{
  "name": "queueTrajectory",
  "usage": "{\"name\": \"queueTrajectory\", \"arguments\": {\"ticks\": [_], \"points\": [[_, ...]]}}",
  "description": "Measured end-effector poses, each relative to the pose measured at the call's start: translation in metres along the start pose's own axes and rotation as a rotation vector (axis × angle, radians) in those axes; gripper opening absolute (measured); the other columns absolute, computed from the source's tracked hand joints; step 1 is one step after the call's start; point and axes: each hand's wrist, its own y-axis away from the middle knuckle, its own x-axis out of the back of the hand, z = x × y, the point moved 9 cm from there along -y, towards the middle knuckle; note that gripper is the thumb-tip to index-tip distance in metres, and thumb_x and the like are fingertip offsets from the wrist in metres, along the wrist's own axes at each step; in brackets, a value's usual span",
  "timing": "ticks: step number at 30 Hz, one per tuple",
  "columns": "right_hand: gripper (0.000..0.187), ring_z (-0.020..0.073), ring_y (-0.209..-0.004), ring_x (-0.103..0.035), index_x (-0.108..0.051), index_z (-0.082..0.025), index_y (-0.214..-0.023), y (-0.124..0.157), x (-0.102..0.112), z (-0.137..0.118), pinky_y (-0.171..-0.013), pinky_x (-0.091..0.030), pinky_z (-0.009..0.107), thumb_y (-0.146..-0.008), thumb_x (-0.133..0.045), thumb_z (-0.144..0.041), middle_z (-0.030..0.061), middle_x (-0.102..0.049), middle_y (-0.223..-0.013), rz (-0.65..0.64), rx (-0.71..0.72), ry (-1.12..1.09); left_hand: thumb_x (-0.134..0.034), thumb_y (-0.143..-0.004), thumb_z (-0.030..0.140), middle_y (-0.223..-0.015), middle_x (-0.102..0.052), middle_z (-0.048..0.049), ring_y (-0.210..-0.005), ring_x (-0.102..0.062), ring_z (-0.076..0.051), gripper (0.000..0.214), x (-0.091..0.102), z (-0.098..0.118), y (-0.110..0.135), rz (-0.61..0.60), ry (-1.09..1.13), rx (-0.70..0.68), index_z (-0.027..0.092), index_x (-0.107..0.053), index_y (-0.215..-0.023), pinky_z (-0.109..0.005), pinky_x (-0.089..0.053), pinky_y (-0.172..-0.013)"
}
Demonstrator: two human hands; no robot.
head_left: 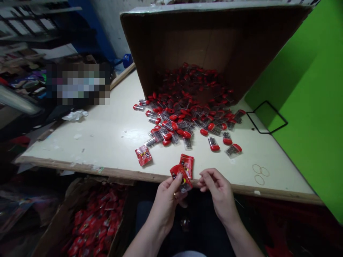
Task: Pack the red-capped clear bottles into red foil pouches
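Note:
My left hand (171, 191) is closed on a red printed packet (182, 177), with the thumb on its face, at the table's front edge. Just behind it, a second red packet (187, 164) lies on the table. A third one (143, 155) lies farther left. To the right, my right hand (216, 189) is closed, thumb and fingertips drawn together. Whatever those fingers may hold is too small or hidden to make out. Beyond both hands spreads a heap of small clear containers (179, 125) with red caps and dark beads inside.
A cardboard box (187, 9) lies on its side, its opening toward me, with the heap spilling out. Below left, an open carton (57, 228) holds many red packets (98, 221). Rubber bands (259, 179) and a black wire frame (287, 123) are at right.

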Motion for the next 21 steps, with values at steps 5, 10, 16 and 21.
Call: {"name": "queueTrajectory", "arguments": {"ticks": [5, 10, 16, 21], "points": [[0.027, 0.0098, -0.058, -0.057, -0.061, -0.017, -0.088, 0.018, -0.037, 0.021, -0.045, -0.042, 0.016, -0.083, -0.059, -0.043, 0.0009, -0.062, -0.073, -0.204, -0.183, -0.099, -0.062, -0.077, 0.041, -0.061, -0.058, -0.0004, -0.046, -0.046, -0.006, 0.028, 0.001, -0.001, -0.003, 0.014, 0.025, -0.063, 0.013, -0.064, -0.074, -0.019, -0.037, -0.046], [0.031, 0.0067, -0.048, -0.053, -0.062, -0.013, -0.092, 0.027, -0.075, 0.03, -0.04, -0.038, 0.014, -0.078, -0.065, -0.04, -0.0013, -0.059, -0.063, -0.269, -0.304, -0.238, -0.064, -0.074, 0.043, -0.046, -0.043, 0.0062, -0.035, -0.035, -0.005, 0.031, 0.003, -0.008, -0.001, 0.018, 0.084, -0.025, 0.014, -0.059, -0.067, -0.018, -0.029, -0.034], [0.031, 0.0105, -0.044, -0.057, -0.058, -0.014, -0.072, 0.022, -0.058, 0.043, -0.038, -0.039, 0.017, -0.074, -0.064, -0.044, 0.0007, -0.061, -0.057, -0.316, -0.364, -0.026, -0.072, -0.065, 0.041, -0.085, -0.07, -0.0067, -0.083, -0.065, -0.02, 0.035, 0.082, 0.036, 0.015, 0.331, 0.059, -0.199, 0.013, -0.067, -0.086, -0.03, -0.052, -0.075], [0.017, 0.0178, -0.063, -0.063, -0.063, -0.018, -0.083, -0.047, 0.053, -0.024, -0.058, -0.05, 0.028, -0.085, -0.054, -0.033, 0.0033, -0.066, -0.069, 0.16, 0.181, 0.582, -0.074, -0.053, 0.042, -0.071, -0.071, -0.0014, -0.086, -0.064, -0.031, 0.035, 0.238, 0.07, 0.055, 0.785, -0.532, -0.228, 0.021, -0.069, -0.081, -0.042, -0.051, -0.079]]}}
